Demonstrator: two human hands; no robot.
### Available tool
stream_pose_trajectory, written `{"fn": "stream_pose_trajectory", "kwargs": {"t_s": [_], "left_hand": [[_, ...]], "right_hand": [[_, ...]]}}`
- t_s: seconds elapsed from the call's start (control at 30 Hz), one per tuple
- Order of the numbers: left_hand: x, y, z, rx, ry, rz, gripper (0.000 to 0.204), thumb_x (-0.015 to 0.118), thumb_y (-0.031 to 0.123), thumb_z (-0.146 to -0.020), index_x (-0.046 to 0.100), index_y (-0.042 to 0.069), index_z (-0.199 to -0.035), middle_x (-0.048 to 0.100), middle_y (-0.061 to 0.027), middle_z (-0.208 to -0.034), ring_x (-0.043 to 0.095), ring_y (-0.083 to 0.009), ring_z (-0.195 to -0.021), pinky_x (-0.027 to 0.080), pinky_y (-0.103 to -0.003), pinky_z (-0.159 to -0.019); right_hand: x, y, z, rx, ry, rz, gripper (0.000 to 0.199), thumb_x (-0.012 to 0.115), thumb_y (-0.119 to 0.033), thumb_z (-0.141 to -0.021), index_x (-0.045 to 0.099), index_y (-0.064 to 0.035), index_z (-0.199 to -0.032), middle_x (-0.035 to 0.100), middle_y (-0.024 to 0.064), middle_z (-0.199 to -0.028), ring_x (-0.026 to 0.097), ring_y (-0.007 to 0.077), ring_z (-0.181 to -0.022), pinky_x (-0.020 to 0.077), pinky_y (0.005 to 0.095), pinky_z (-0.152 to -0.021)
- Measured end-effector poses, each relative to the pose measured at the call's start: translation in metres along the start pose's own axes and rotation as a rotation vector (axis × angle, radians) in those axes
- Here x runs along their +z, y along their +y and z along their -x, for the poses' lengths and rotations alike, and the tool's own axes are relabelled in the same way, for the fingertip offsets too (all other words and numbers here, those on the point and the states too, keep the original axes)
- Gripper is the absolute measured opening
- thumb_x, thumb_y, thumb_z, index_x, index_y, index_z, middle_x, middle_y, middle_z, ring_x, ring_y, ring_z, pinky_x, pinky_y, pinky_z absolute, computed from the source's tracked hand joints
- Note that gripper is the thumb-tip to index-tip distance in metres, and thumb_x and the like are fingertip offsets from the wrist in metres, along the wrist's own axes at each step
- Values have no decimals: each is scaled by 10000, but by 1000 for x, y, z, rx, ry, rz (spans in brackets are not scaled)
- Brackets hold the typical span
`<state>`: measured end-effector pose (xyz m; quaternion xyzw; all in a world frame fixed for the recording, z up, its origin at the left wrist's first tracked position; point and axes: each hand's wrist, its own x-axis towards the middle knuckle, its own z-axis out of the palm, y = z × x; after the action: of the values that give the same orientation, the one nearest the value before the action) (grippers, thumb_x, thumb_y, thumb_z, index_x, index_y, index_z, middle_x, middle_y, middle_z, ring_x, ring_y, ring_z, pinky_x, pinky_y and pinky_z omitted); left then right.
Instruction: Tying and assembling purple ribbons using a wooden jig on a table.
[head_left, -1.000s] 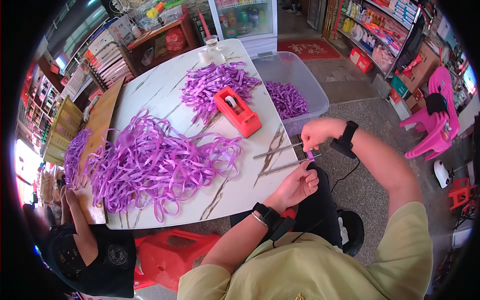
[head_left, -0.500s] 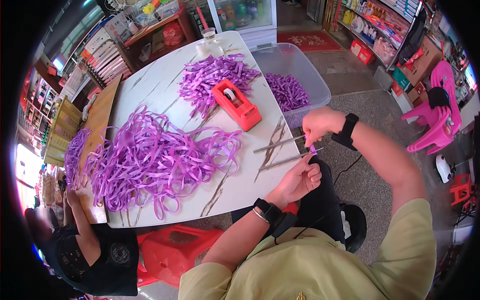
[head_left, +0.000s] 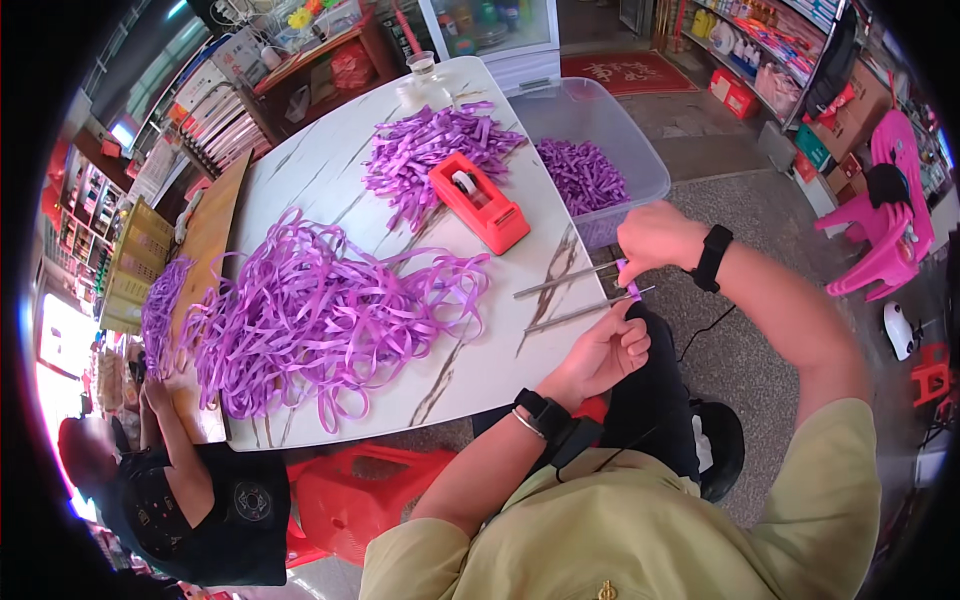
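Two thin metal rods, a far rod (head_left: 560, 282) and a near rod (head_left: 568, 318), stick out past the table's right edge. A short piece of purple ribbon (head_left: 633, 291) is around their outer ends. My right hand (head_left: 655, 238) bends down over it from the far side, its fingers closed on the ribbon. From the near side my left hand (head_left: 605, 352) pinches at the ribbon beside the near rod, other fingers curled. The exact grip of the fingertips is too small to make out. A big loose heap of purple ribbon (head_left: 310, 320) lies to the left.
On the white marbled table (head_left: 400, 425) are a red tape dispenser (head_left: 478, 205) and a pile of folded purple ribbon pieces (head_left: 430, 150). A clear plastic bin (head_left: 645, 165) beside it holds more. Another person (head_left: 190, 500) sits at left, near a red stool (head_left: 350, 500).
The whole view has shifted slightly. My right hand has lifted a little at the ribbon, while my left hand keeps nearly the same place by the near rod.
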<state>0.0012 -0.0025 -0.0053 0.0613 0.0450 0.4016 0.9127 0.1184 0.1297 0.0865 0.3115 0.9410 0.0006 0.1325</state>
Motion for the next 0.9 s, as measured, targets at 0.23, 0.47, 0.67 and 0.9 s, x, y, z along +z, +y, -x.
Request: {"fn": "stream_pose_trajectory", "kwargs": {"t_s": [0.23,0.47,0.67,0.9], "left_hand": [[3,-3,-1,-18,-6,-1,336,374,66,-832,380,173,-1151,297,9,-645,352,-120,-620,325,-236,-589],[3,-2,0,-14,15,4,311,381,71,-831,396,167,-1126,298,8,-637,350,-122,-614,326,-235,-586],[5,-1,-1,-13,29,22,300,373,61,-823,393,166,-1103,299,8,-627,357,-121,-610,330,-235,-578],[13,-1,-1,-19,52,-8,259,382,66,-813,370,168,-1050,316,11,-630,371,-116,-602,335,-233,-575]], "right_hand": [[14,10,14,71,74,53,512,625,-598,-557,602,-88,-535,548,95,-514,564,287,-542,414,383,-481],[40,29,43,304,288,-418,461,584,-532,-701,600,-77,-627,554,71,-527,568,215,-525,420,319,-484],[133,25,59,609,439,-1476,302,504,-322,-843,581,-48,-742,520,-19,-602,436,64,-494,358,216,-460],[191,-36,17,342,81,-2562,267,479,-250,-860,526,-66,-1047,541,-7,-764,439,39,-572,388,172,-540]]}}
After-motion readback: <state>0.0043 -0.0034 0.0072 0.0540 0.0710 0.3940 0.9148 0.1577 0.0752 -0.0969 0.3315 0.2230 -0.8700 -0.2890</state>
